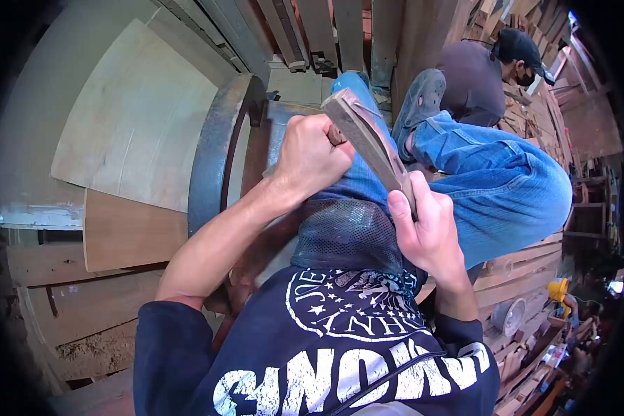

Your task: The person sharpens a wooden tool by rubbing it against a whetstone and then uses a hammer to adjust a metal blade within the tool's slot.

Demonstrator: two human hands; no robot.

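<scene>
My right hand is closed round the lower end of a narrow wooden piece, its thumb lying along it. The piece slants up and left over my lap, with a long dark gap down its length. My left hand makes a fist right beside the upper end of the wood. A small brown bit shows at its thumb side, and I cannot tell what it is. Beneath both hands are my blue jeans and a dark mesh cloth across my waist.
To the left stands a dark curved wooden rim, with pale plywood sheets beyond it. A co-worker in a dark cap crouches at the upper right, among stacked wood strips. A clear bucket and a yellow object lie lower right.
</scene>
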